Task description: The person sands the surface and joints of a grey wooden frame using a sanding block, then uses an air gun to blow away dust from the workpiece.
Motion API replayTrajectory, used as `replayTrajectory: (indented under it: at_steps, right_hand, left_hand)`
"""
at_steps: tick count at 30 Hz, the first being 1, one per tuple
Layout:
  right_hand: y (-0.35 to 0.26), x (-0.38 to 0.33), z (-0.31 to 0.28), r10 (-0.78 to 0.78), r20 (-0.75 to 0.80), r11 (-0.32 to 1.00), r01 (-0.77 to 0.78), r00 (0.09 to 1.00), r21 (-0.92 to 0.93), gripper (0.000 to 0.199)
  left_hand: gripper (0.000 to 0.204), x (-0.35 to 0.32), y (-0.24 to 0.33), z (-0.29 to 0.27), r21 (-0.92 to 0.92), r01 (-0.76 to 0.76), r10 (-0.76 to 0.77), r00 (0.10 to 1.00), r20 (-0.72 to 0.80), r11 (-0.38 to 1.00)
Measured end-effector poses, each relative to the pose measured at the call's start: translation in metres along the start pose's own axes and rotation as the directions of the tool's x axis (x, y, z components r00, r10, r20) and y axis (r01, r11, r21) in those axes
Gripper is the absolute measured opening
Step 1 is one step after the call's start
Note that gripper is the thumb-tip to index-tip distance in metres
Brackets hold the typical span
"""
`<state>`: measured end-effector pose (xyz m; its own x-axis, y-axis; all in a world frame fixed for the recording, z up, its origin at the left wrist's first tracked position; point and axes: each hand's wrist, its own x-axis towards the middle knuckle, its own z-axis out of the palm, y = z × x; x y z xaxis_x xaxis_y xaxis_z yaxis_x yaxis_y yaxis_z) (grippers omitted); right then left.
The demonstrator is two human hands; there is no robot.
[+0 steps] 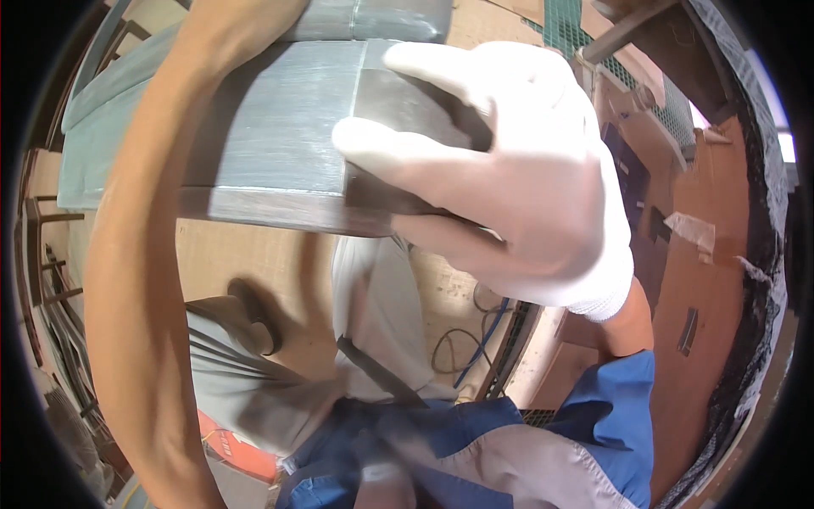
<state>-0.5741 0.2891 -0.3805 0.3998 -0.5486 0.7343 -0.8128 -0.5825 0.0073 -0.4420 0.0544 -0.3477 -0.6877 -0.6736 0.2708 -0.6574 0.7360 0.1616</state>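
In the head view, a large grey sheet-metal block with scribed seam lines [280, 136] filled the upper middle of the frame, lifted well above the brown floor [254, 263]. The right hand [517, 195], in a white knit glove, was clenched over the block's right end, fingers wrapped across its top face. The bare left forearm [136, 254] ran up the left of the frame and behind the block; its hand was hidden, so I could not tell its grip. The block looked stiff, heavy and smooth, probably slippery, best held at its ends under the lower edge. Cables [475, 339] lay below; open room showed at lower right.
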Motion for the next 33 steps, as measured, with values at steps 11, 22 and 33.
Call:
replayTrajectory:
  at_steps: [11, 22, 33]
  right_hand:
    - [-0.040, 0.035, -0.011, 0.405, 0.280, 0.914, -0.398, 0.871, -0.082, 0.023]
    - [-0.034, 0.000, 0.006, 0.432, -0.084, 0.902, -0.432, 0.898, 0.029, 0.050]
    - [-0.035, -0.026, 0.041, 0.471, -0.302, 0.882, -0.430, 0.829, 0.194, 0.045]
  left_hand:
    - [0.067, -0.003, -0.009, 0.006, -0.003, -0.036, 0.036, 0.999, -0.031, 0.999]
    - [0.084, -0.002, -0.038, 0.012, -0.172, 0.005, -0.008, 1.000, -0.019, 0.985]
    - [0.077, -0.011, -0.013, -0.005, -0.102, 0.078, -0.076, 0.997, 0.023, 0.992]
